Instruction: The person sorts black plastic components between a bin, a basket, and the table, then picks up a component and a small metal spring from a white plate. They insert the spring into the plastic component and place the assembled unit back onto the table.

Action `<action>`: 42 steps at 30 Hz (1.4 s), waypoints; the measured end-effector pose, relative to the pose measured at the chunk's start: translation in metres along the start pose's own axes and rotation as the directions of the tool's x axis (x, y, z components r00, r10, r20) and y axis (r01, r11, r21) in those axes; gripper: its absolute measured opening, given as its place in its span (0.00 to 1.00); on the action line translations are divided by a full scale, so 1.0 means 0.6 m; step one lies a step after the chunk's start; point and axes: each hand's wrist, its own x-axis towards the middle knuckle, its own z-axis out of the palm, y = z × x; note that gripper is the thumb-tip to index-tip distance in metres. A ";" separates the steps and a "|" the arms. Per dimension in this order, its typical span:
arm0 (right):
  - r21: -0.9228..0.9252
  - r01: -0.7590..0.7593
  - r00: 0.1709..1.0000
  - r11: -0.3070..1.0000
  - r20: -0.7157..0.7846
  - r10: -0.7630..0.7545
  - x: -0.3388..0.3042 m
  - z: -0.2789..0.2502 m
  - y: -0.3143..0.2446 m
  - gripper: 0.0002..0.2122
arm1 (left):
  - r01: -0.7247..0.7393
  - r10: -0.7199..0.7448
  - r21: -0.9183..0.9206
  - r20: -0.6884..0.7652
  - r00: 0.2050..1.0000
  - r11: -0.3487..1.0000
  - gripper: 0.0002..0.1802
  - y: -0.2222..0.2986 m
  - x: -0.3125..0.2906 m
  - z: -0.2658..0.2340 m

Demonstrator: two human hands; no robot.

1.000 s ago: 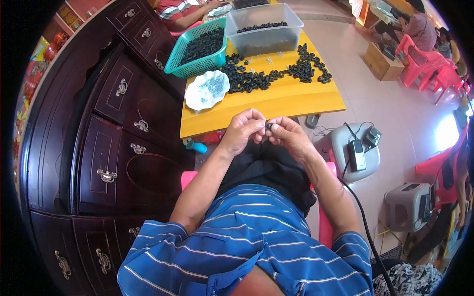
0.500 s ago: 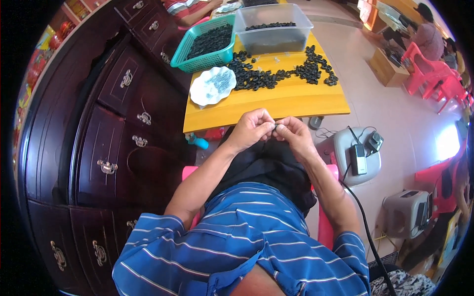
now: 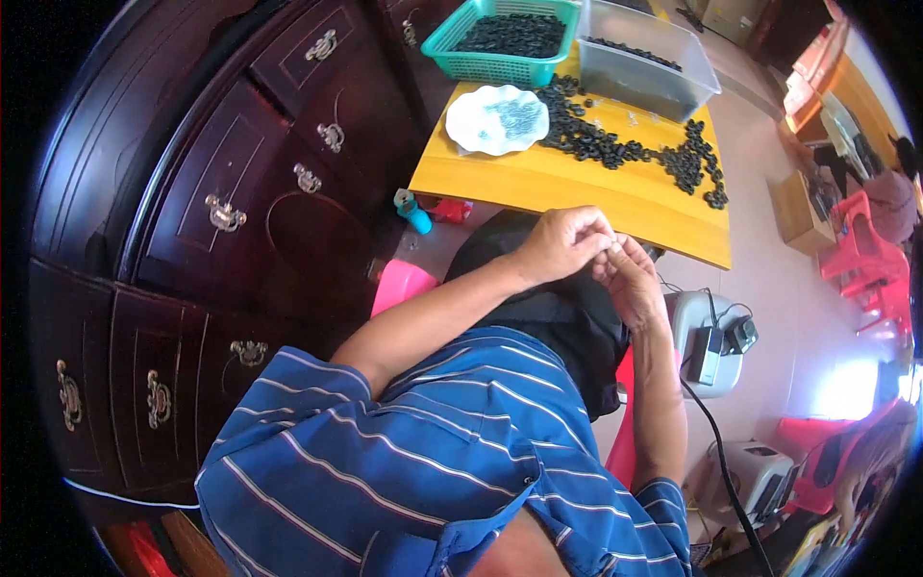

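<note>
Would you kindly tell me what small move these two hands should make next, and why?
Perhaps tilt the left hand slightly away from the right hand: their fingers are close together, and anything pinched between them is too hidden to check.

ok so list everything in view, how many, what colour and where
table: one, yellow, ahead
basket: one, green, table's far left
bin: one, clear, right of basket
small pieces: uncounted, black, in basket, bin and loose on table
plate: one, white, before basket
bottle: one, blue, below table's left corner
cabinet: one, dark brown, left
box: one, brown, upper right
chairs: several, pink, right
stools: two, grey, right
thick cable: one, black, lower right
other people: at least two, colours unclear, right edge
seat: one, pink, under person
shirt: one, blue with white stripes, worn
trousers: one pair, black, worn
left hand: one, bare, before table
right hand: one, bare, fingers touching left's; any held piece hidden
</note>
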 end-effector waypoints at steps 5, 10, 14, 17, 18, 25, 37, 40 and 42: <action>0.100 -0.068 0.998 0.993 -0.013 0.069 -0.001 -0.004 -0.001 0.10 | 0.042 -0.023 0.176 -0.114 0.993 0.984 0.14 0.039 -0.018 0.004; 0.149 -0.097 0.995 0.984 0.024 0.094 0.000 -0.008 -0.001 0.14 | -0.136 0.203 0.493 -0.084 0.976 0.859 0.19 0.049 -0.020 0.002; 0.157 -0.125 0.992 0.980 0.049 0.118 0.001 -0.018 0.004 0.12 | -0.185 0.253 0.590 -0.034 0.967 0.786 0.18 0.042 -0.020 0.008; 0.169 -0.123 0.992 0.978 0.043 0.117 0.002 -0.021 0.009 0.12 | -0.179 0.235 0.602 -0.015 0.972 0.778 0.17 0.036 -0.017 0.010; 0.171 -0.119 0.993 0.978 0.042 0.114 0.003 -0.020 0.009 0.12 | -0.165 0.215 0.601 -0.012 0.976 0.782 0.17 0.034 -0.017 0.011; 0.128 -0.102 0.995 0.986 0.023 0.100 0.003 -0.017 0.005 0.13 | -0.109 0.177 0.564 -0.067 0.982 0.818 0.16 0.035 -0.015 0.013; 0.114 -0.121 0.992 0.986 -0.018 0.124 0.002 -0.027 0.010 0.12 | -0.224 0.261 0.578 0.019 0.965 0.785 0.11 0.023 -0.016 0.009; 0.080 -0.120 0.992 0.990 -0.022 0.122 0.004 -0.027 0.012 0.12 | -0.193 0.242 0.598 -0.002 0.970 0.778 0.10 0.024 -0.018 0.009; 0.063 -0.126 0.991 0.990 -0.027 0.128 0.004 -0.024 0.012 0.12 | -0.202 0.239 0.567 0.008 0.971 0.799 0.10 0.021 -0.021 0.007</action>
